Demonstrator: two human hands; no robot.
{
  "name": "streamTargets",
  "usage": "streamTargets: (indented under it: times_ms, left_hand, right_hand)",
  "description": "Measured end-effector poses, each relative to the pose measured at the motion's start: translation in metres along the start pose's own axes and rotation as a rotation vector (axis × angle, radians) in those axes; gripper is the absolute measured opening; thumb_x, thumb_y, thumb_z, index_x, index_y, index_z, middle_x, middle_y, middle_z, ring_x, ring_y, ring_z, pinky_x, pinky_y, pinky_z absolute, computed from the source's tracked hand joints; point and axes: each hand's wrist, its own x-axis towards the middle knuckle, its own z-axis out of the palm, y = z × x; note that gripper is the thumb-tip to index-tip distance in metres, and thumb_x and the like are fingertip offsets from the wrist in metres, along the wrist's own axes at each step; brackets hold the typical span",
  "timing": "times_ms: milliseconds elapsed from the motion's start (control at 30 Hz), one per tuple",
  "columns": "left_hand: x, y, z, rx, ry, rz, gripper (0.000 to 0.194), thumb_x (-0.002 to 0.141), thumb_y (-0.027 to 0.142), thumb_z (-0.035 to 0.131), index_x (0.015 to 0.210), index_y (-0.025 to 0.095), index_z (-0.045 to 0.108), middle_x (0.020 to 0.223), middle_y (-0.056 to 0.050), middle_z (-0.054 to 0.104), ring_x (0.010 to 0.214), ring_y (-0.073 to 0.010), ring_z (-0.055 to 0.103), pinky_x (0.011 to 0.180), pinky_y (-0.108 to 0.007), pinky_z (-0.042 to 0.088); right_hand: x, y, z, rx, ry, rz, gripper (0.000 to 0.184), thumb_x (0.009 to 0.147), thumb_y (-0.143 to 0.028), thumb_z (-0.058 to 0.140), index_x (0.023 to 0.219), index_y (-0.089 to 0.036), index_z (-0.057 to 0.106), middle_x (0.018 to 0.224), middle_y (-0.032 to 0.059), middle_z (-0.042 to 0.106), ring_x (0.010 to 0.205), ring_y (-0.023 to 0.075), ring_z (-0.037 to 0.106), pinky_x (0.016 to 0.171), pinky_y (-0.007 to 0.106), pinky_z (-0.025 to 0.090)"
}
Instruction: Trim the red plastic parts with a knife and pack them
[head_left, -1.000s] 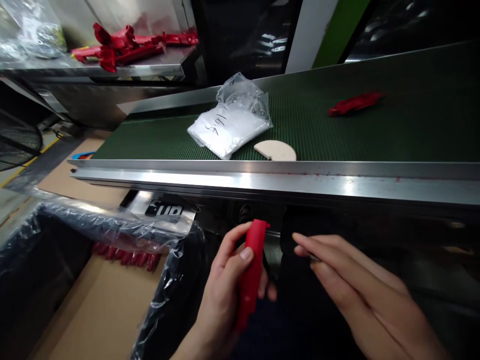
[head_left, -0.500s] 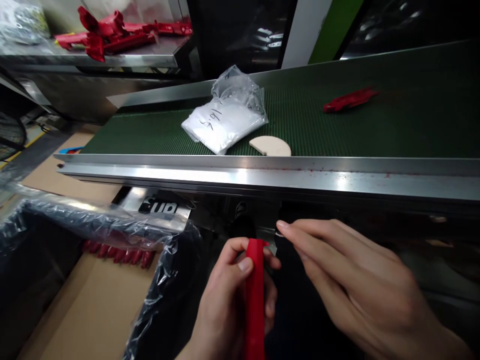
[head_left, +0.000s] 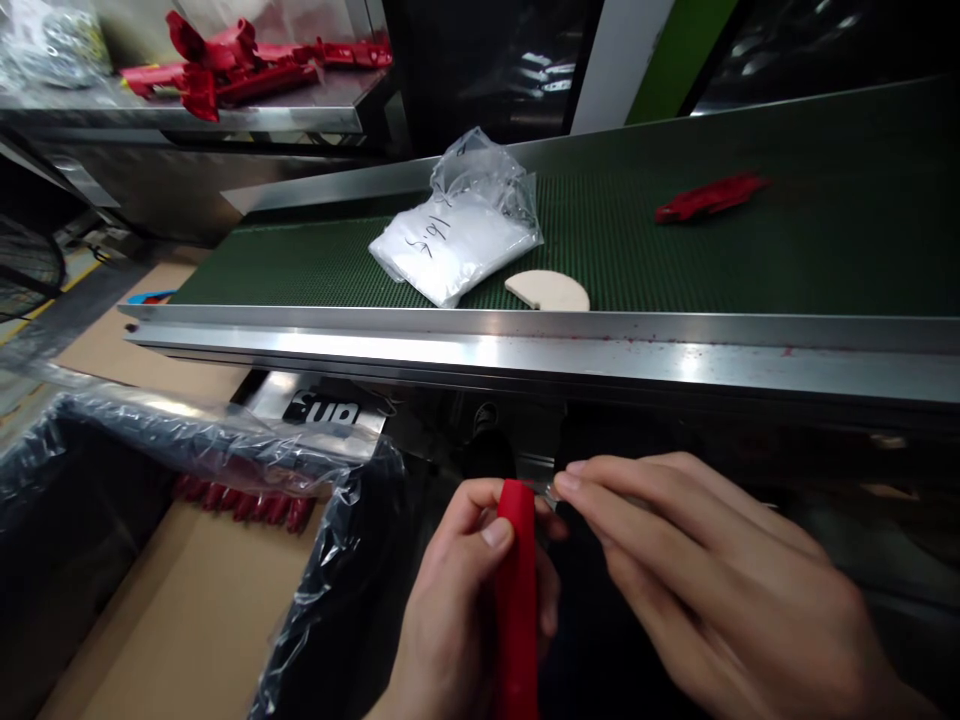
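Note:
My left hand [head_left: 457, 600] is wrapped round a long red plastic part [head_left: 517, 600], held upright below the conveyor's steel edge. My right hand [head_left: 705, 580] has its fingers pressed together in a pinch on a small metal piece [head_left: 551, 490], whose tip touches the top end of the red part. On the green conveyor belt [head_left: 750, 260] lie another red plastic part [head_left: 709, 196] at the right, a clear bag of white material [head_left: 457, 235] with handwriting on it, and a beige half-round piece [head_left: 549, 290].
A cardboard box [head_left: 172, 620] lined with clear plastic sits at the lower left, with a row of red parts [head_left: 240, 500] inside. A steel table [head_left: 225, 115] at the back left carries more red parts [head_left: 240, 65]. The conveyor's steel rail [head_left: 525, 345] runs across just above my hands.
The red part has turned upright and dropped a little lower in my left hand. My right hand has moved left until the small metal piece meets the part's top end.

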Motion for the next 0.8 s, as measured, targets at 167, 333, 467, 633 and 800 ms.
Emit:
streamTargets:
  times_ms: [167,333,467,633,800]
  left_hand:
    - [0.000,0.001,0.003,-0.045,0.033,0.046,0.017,0.089,0.027,0.049,0.088,0.015,0.060,0.085,-0.004,0.061,0.053,-0.0084,0.053,0.049,-0.018,0.038]
    - [-0.001,0.000,0.002,-0.002,0.010,0.017,0.020,0.092,0.030,0.045,0.090,0.017,0.059,0.071,-0.003,0.058,0.050,-0.0091,0.048,0.046,-0.018,0.037]
    - [0.001,0.001,-0.001,0.032,-0.003,-0.013,0.025,0.094,0.035,0.039,0.093,0.017,0.056,0.056,0.000,0.050,0.045,-0.0095,0.040,0.040,-0.016,0.032]
    - [0.005,0.007,-0.002,0.008,-0.017,-0.004,0.022,0.093,0.034,0.042,0.096,0.018,0.056,0.068,-0.001,0.055,0.048,-0.0081,0.045,0.043,-0.016,0.036]
    - [0.008,0.015,-0.002,0.014,0.012,0.022,0.018,0.093,0.031,0.046,0.095,0.018,0.058,0.094,-0.004,0.061,0.058,-0.0074,0.049,0.044,-0.015,0.037]
  right_hand:
    - [0.001,0.001,0.001,-0.003,-0.015,0.000,0.039,0.084,0.000,0.053,0.120,-0.012,0.063,0.110,0.0119,0.065,0.097,0.0221,0.060,0.078,0.038,0.050]
    - [0.002,0.000,0.002,-0.012,0.014,-0.035,0.035,0.084,0.003,0.054,0.116,-0.008,0.064,0.104,0.0132,0.066,0.092,0.0209,0.060,0.075,0.036,0.050]
    - [0.000,-0.003,0.000,-0.021,0.011,-0.052,0.032,0.085,0.003,0.054,0.113,-0.007,0.065,0.103,0.0127,0.066,0.093,0.0190,0.059,0.077,0.034,0.050]
    - [-0.002,-0.009,0.001,-0.041,-0.031,-0.040,0.030,0.087,-0.002,0.052,0.111,-0.010,0.069,0.101,0.0089,0.068,0.086,0.0160,0.059,0.073,0.030,0.049]
    - [-0.007,-0.015,0.004,-0.086,-0.069,-0.083,0.027,0.088,-0.007,0.053,0.107,-0.015,0.071,0.101,0.0044,0.071,0.081,0.0164,0.060,0.070,0.031,0.046]
